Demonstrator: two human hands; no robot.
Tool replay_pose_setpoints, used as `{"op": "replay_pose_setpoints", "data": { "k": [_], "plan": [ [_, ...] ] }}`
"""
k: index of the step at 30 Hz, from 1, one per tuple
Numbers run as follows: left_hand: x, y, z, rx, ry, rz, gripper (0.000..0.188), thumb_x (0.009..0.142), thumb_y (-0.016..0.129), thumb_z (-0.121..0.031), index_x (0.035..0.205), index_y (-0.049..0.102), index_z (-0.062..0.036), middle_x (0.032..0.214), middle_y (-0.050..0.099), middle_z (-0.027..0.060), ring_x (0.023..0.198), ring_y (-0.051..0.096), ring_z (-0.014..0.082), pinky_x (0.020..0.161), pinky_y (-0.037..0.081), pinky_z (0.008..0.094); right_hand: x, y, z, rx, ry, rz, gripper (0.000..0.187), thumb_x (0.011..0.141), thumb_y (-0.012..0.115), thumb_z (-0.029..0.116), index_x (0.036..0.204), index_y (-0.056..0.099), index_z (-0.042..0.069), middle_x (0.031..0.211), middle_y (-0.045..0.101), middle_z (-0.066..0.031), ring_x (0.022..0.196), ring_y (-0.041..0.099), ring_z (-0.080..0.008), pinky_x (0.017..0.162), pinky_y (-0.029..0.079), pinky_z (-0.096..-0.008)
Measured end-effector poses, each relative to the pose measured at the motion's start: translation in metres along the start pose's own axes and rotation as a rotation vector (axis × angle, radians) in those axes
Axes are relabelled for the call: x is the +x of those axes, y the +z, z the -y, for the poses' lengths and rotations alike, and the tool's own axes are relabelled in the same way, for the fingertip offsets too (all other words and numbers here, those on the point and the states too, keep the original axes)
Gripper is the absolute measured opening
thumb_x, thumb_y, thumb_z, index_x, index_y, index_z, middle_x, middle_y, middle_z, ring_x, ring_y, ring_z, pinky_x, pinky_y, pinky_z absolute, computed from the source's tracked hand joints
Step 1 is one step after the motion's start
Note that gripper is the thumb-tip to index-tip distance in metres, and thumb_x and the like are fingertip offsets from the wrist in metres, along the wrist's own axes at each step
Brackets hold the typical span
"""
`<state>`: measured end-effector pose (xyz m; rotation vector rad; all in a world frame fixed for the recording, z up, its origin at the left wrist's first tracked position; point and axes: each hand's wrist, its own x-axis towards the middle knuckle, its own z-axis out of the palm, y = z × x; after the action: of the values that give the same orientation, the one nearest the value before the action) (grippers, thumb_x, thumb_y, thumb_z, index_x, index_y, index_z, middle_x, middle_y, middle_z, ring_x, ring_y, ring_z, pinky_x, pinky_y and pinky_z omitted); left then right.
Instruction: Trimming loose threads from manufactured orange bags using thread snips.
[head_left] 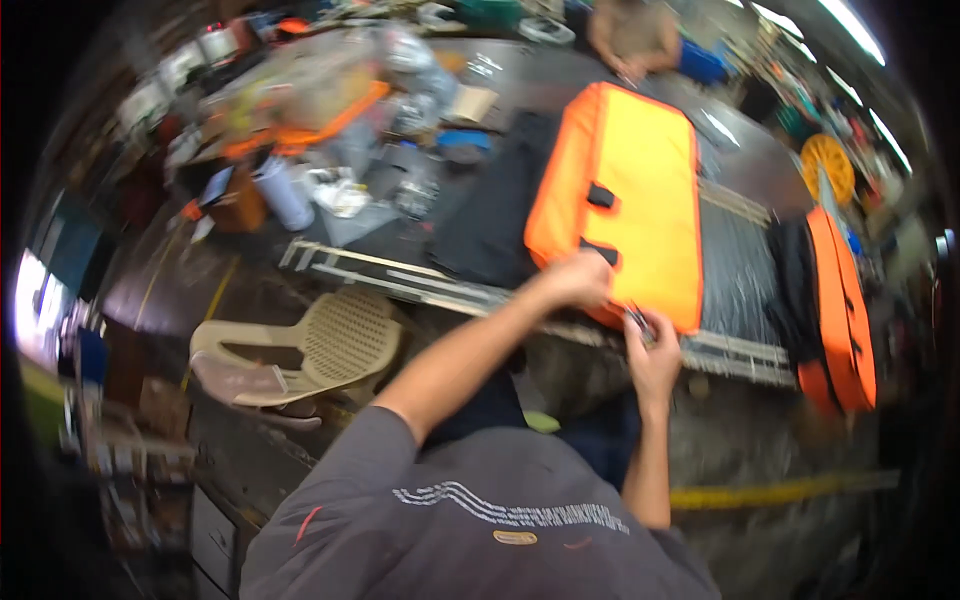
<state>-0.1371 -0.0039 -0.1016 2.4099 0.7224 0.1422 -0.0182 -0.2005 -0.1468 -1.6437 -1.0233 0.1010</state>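
Note:
A bright orange bag (pixel 650 190) with black tabs lies on the work table in front of me. My left hand (pixel 585 280) is closed at the bag's near left corner, beside a black tab (pixel 600 252); its fingertips are blurred. At the near edge of the bag, my right hand (pixel 655 350) is closed around a small dark metal tool (pixel 640 325), whose exact kind I cannot make out. The tool's tip points toward the bag's edge.
Black fabric (pixel 495 205) lies left of the bag. A second orange and black bag (pixel 840 310) stands at the table's right end. Plastic bags and bottles crowd the left side. A beige plastic chair (pixel 345 345) stands near left. Another person (pixel 635 40) is across the table.

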Motion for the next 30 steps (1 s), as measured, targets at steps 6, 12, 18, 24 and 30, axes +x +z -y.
{"op": "replay_pose_setpoints", "data": {
  "k": [6,12,18,24,30],
  "plan": [
    [-0.005,-0.016,-0.004,-0.054,0.024,0.002,0.019,0.097,0.072,-0.018,0.100,0.076,0.0009,0.096,0.077,0.0243,0.096,0.076,0.0396,0.085,0.059,0.0502,0.013,0.008,0.011,-0.077,-0.049,0.034,0.018,0.098,0.084,0.017,0.106,0.079,0.001,0.096,0.082,-0.0188,0.089,0.082,-0.0344,0.078,0.062,-0.0401],
    [-0.008,-0.001,0.004,-0.026,0.122,-0.126,0.020,0.102,0.071,-0.014,0.098,0.072,0.0052,0.103,0.063,0.0207,0.102,0.066,0.0383,0.093,0.055,0.0461,0.020,0.010,0.011,-0.073,0.025,0.111,0.021,0.096,0.085,0.021,0.100,0.079,0.002,0.094,0.082,-0.0172,0.084,0.081,-0.0346,0.073,0.062,-0.0432],
    [-0.012,0.000,0.005,-0.060,0.072,-0.075,0.023,0.104,0.070,-0.017,0.100,0.073,0.0054,0.105,0.060,0.0186,0.105,0.063,0.0348,0.095,0.054,0.0432,0.025,0.007,0.015,-0.028,0.094,0.216,0.023,0.096,0.085,0.022,0.100,0.079,0.000,0.092,0.083,-0.0174,0.078,0.081,-0.0334,0.072,0.062,-0.0424],
    [-0.009,0.002,0.008,-0.090,0.085,-0.082,0.026,0.105,0.068,-0.019,0.099,0.071,0.0067,0.105,0.059,0.0176,0.105,0.063,0.0339,0.096,0.053,0.0424,0.032,0.010,0.014,0.036,0.101,0.195,0.024,0.095,0.084,0.022,0.099,0.080,-0.001,0.090,0.082,-0.0174,0.075,0.080,-0.0341,0.072,0.062,-0.0433],
    [-0.010,0.003,0.009,-0.112,0.093,-0.095,0.026,0.104,0.068,-0.018,0.099,0.071,0.0065,0.106,0.060,0.0171,0.105,0.063,0.0329,0.096,0.053,0.0418,0.036,0.011,0.016,-0.041,0.124,0.247,0.023,0.095,0.084,0.022,0.098,0.080,-0.001,0.090,0.082,-0.0183,0.075,0.079,-0.0353,0.072,0.061,-0.0449]
  ]
}}
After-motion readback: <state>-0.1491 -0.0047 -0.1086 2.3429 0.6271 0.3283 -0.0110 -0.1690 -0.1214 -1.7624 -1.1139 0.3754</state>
